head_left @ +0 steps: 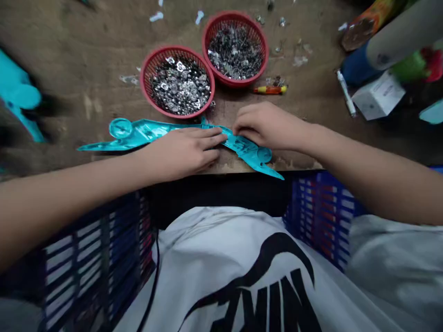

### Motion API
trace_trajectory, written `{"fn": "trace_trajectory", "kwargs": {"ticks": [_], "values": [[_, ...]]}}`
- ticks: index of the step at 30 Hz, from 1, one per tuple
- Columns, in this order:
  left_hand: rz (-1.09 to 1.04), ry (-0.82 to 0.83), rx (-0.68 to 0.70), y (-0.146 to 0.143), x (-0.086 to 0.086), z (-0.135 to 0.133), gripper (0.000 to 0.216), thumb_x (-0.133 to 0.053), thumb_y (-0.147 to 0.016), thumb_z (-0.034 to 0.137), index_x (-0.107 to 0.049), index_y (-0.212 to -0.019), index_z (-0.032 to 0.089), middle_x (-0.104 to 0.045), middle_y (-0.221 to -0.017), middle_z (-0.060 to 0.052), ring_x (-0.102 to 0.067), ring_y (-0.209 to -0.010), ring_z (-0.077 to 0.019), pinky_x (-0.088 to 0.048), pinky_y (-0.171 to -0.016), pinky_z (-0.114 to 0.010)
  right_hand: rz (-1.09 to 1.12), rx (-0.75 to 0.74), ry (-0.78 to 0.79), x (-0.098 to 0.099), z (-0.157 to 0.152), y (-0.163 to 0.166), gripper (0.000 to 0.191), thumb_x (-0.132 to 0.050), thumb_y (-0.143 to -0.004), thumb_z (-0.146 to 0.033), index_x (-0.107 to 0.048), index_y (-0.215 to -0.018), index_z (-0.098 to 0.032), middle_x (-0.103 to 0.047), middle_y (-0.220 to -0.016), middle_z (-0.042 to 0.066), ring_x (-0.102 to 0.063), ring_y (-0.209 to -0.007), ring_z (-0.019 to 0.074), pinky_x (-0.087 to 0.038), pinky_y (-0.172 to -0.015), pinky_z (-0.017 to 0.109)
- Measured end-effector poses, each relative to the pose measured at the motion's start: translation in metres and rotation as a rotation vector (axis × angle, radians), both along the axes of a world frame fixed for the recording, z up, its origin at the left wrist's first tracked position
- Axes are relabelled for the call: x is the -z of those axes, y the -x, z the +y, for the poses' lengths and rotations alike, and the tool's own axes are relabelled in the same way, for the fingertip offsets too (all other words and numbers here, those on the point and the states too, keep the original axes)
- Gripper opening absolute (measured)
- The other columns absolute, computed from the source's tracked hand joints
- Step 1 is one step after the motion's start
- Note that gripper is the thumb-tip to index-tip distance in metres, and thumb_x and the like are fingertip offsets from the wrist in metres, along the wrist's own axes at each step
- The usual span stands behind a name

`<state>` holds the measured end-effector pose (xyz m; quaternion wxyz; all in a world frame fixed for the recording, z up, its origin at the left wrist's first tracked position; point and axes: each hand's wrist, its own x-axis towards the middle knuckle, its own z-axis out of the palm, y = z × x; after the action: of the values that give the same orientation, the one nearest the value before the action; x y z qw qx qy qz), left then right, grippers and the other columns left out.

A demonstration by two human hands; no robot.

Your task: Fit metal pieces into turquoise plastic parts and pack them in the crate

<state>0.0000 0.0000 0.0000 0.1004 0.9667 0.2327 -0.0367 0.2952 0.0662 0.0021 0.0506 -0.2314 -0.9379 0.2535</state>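
A long turquoise plastic moulding, with a round boss near each end, lies along the table's front edge. My left hand rests across its middle, fingers stretched out and pressing on it. My right hand is at the right part of the moulding, its fingers curled together in a pinch over the surface. Whatever is between those fingertips is too small or hidden to make out. Just beyond the hands stand two red baskets of small metal parts, a nearer basket and a farther basket.
A yellow and orange screwdriver-like tool lies beyond my right hand. At the right are a white box, a white pen and a grey-and-blue cylinder. More turquoise plastic is at the left. Blue crates flank my lap.
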Motion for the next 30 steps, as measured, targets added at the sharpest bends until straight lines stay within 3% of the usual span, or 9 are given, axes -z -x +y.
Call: {"fn": "trace_trajectory", "kwargs": {"ticks": [10, 17, 21, 25, 30], "values": [[-0.043, 0.046, -0.039, 0.001, 0.001, 0.000, 0.033, -0.063, -0.117, 0.023, -0.092, -0.131, 0.021, -0.073, -0.177, -0.016, -0.062, -0.173, -0.0377, -0.055, -0.144, -0.056, -0.024, -0.067, -0.183, 0.018, -0.005, -0.001, 0.038, -0.051, -0.124, -0.022, -0.087, -0.126, -0.015, -0.080, -0.117, 0.014, -0.071, -0.110, 0.0272, -0.051, -0.099, 0.041], [0.005, 0.006, -0.026, 0.000, -0.001, 0.000, 0.034, -0.058, -0.120, 0.025, -0.091, -0.128, 0.020, -0.074, -0.174, -0.017, -0.063, -0.172, -0.0374, -0.060, -0.138, -0.054, -0.133, -0.037, -0.144, 0.011, -0.008, 0.003, 0.041, -0.051, -0.123, -0.027, -0.089, -0.135, -0.017, -0.081, -0.133, 0.017, -0.071, -0.118, 0.0315, -0.052, -0.103, 0.045], [0.002, -0.023, -0.082, -0.002, -0.005, 0.000, 0.031, -0.059, -0.118, 0.031, -0.089, -0.124, 0.023, -0.083, -0.155, -0.017, -0.071, -0.160, -0.0386, -0.063, -0.134, -0.057, -0.135, 0.211, -0.203, -0.002, 0.010, -0.017, 0.044, -0.053, -0.122, -0.035, -0.089, -0.145, -0.023, -0.085, -0.131, 0.017, -0.072, -0.118, 0.0360, -0.053, -0.100, 0.050], [-0.069, -0.038, -0.151, -0.002, -0.003, 0.003, 0.034, -0.057, -0.118, 0.032, -0.087, -0.130, 0.021, -0.083, -0.149, -0.020, -0.074, -0.154, -0.0424, -0.065, -0.131, -0.064, -0.344, 0.537, -0.336, 0.001, 0.033, -0.035, 0.042, -0.056, -0.120, -0.037, -0.090, -0.139, -0.022, -0.086, -0.133, 0.022, -0.067, -0.122, 0.0422, -0.048, -0.095, 0.053], [-0.115, 0.027, -0.225, 0.000, 0.004, 0.004, 0.038, -0.054, -0.117, 0.033, -0.085, -0.135, 0.022, -0.079, -0.160, -0.017, -0.077, -0.150, -0.0401, -0.066, -0.129, -0.061, -0.425, 0.574, -0.394, 0.012, 0.036, -0.028, 0.043, -0.051, -0.121, -0.029, -0.089, -0.137, -0.016, -0.083, -0.142, 0.026, -0.060, -0.129, 0.0417, -0.041, -0.098, 0.053]]}}
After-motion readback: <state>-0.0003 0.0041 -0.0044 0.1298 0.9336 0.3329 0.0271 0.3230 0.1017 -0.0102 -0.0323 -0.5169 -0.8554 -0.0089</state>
